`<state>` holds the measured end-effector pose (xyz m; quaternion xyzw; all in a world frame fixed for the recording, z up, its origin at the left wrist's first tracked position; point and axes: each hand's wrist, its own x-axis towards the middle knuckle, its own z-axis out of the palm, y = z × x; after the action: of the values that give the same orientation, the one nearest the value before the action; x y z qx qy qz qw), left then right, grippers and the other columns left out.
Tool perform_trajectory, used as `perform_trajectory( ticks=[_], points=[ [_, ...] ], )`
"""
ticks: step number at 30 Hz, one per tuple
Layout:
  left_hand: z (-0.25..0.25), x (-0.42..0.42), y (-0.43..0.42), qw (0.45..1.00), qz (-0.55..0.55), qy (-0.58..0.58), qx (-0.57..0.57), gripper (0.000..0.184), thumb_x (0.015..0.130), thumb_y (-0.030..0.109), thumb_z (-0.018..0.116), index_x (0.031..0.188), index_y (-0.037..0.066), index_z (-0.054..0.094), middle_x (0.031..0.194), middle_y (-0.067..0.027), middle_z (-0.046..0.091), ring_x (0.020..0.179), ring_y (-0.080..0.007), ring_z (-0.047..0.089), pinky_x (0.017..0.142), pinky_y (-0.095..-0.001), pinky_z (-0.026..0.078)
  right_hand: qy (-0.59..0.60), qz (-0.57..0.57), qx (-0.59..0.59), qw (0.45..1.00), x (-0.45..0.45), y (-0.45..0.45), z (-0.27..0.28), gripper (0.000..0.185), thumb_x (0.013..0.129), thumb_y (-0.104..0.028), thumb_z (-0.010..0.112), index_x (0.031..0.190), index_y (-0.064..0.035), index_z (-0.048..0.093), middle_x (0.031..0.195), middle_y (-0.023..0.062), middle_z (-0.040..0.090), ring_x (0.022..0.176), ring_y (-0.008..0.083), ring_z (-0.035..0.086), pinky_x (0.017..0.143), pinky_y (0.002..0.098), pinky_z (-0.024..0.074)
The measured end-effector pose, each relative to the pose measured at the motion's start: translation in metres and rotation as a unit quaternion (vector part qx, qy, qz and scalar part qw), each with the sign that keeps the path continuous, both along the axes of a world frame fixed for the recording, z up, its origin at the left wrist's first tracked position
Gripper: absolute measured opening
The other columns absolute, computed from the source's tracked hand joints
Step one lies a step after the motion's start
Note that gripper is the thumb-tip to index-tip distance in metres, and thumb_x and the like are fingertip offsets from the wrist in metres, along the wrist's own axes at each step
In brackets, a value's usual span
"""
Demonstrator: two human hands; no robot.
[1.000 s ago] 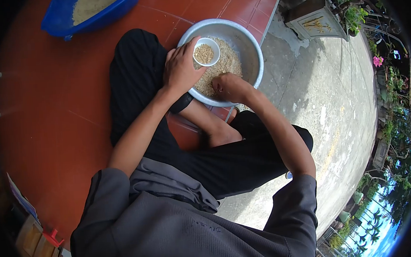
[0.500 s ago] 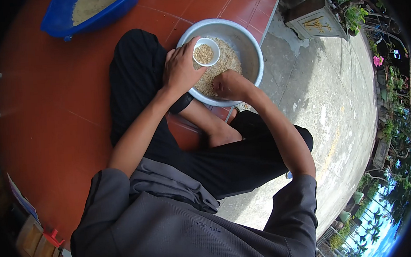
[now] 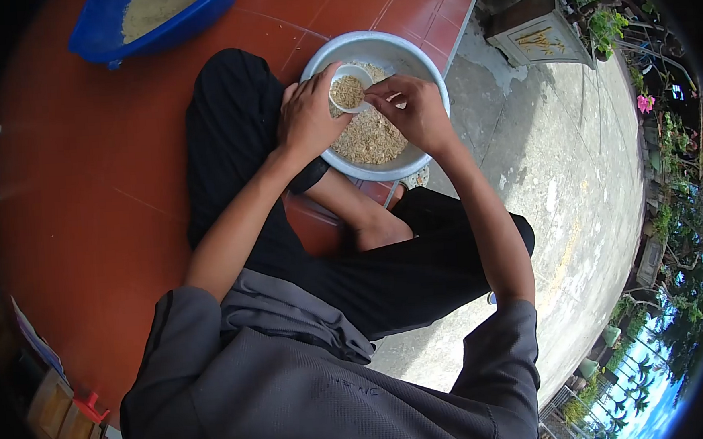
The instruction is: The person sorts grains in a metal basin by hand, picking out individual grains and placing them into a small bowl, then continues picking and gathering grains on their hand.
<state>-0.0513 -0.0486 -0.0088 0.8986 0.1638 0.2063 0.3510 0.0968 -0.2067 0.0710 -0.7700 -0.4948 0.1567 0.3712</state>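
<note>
A wide metal basin (image 3: 432, 70) holds a layer of pale grain (image 3: 369, 142). Over its left part is a small white cup (image 3: 367, 75) with grain inside, and my left hand (image 3: 311, 117) is wrapped round it. My right hand (image 3: 411, 107) is at the cup's right rim, thumb and forefinger pinched together. Whatever lies between those fingertips is too small to make out.
A blue basin (image 3: 107, 45) with pale powdery contents stands on the red tiled floor (image 3: 106, 154) at the upper left. My crossed legs are just below the metal basin. At the upper right, a planter (image 3: 537, 35) stands on grey concrete (image 3: 574, 174).
My right hand has risen from the grain in the metal basin to the cup's rim, uncovering the lower grain. My left hand and the cup have hardly moved.
</note>
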Motion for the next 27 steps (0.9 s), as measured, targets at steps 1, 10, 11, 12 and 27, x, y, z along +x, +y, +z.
perform_trajectory(
  ticks=[1, 10, 11, 12, 27],
  points=[
    [0.0, 0.0, 0.0, 1.0, -0.001, -0.002, 0.002, 0.089, 0.084, 0.027, 0.092, 0.159, 0.009, 0.048, 0.147, -0.0156, 0.068, 0.138, -0.0307, 0.063, 0.117, -0.0488, 0.041, 0.008, -0.007, -0.026, 1.0, 0.001, -0.002, 0.0, 0.012, 0.093, -0.008, 0.081, 0.103, -0.0017, 0.082, 0.098, 0.0177, 0.08, 0.089, 0.0318, 0.08, 0.078, 0.0403, 0.0648],
    [-0.002, 0.0, 0.001, 1.0, 0.005, -0.008, 0.01, 0.089, 0.084, 0.026, 0.092, 0.161, 0.013, 0.049, 0.146, -0.0152, 0.07, 0.136, -0.0331, 0.065, 0.117, -0.0497, 0.042, -0.061, 0.078, -0.317, 0.943, 0.033, -0.041, -0.041, 0.021, 0.082, 0.005, 0.07, 0.096, -0.0054, 0.081, 0.096, 0.0201, 0.08, 0.096, 0.0398, 0.078, 0.086, 0.0477, 0.0611],
    [-0.002, 0.0, 0.0, 1.0, 0.005, -0.009, 0.01, 0.089, 0.083, 0.026, 0.092, 0.16, 0.012, 0.049, 0.146, -0.0153, 0.069, 0.136, -0.0331, 0.065, 0.117, -0.0496, 0.042, -0.055, 0.089, -0.321, 0.941, 0.037, -0.042, -0.046, 0.023, 0.08, 0.006, 0.069, 0.095, -0.0057, 0.082, 0.096, 0.0203, 0.08, 0.096, 0.0399, 0.078, 0.086, 0.0475, 0.0612],
    [-0.002, 0.0, 0.0, 1.0, 0.006, -0.011, 0.009, 0.089, 0.083, 0.026, 0.092, 0.16, 0.012, 0.049, 0.147, -0.0153, 0.069, 0.136, -0.0331, 0.065, 0.117, -0.0495, 0.042, -0.049, 0.1, -0.326, 0.939, 0.038, -0.042, -0.047, 0.026, 0.077, 0.008, 0.069, 0.095, -0.0061, 0.082, 0.096, 0.0204, 0.079, 0.097, 0.0401, 0.078, 0.087, 0.0474, 0.0613],
    [-0.003, 0.0, 0.001, 1.0, -0.001, 0.0, -0.003, 0.088, 0.084, 0.025, 0.09, 0.16, 0.012, 0.048, 0.146, -0.0165, 0.069, 0.138, -0.0312, 0.063, 0.119, -0.0494, 0.039, -0.098, 0.102, -0.394, 0.908, 0.039, -0.044, -0.063, 0.012, 0.08, -0.003, 0.076, 0.092, 0.0005, 0.075, 0.094, 0.0237, 0.077, 0.098, 0.0437, 0.076, 0.089, 0.0518, 0.0617]
  ],
)
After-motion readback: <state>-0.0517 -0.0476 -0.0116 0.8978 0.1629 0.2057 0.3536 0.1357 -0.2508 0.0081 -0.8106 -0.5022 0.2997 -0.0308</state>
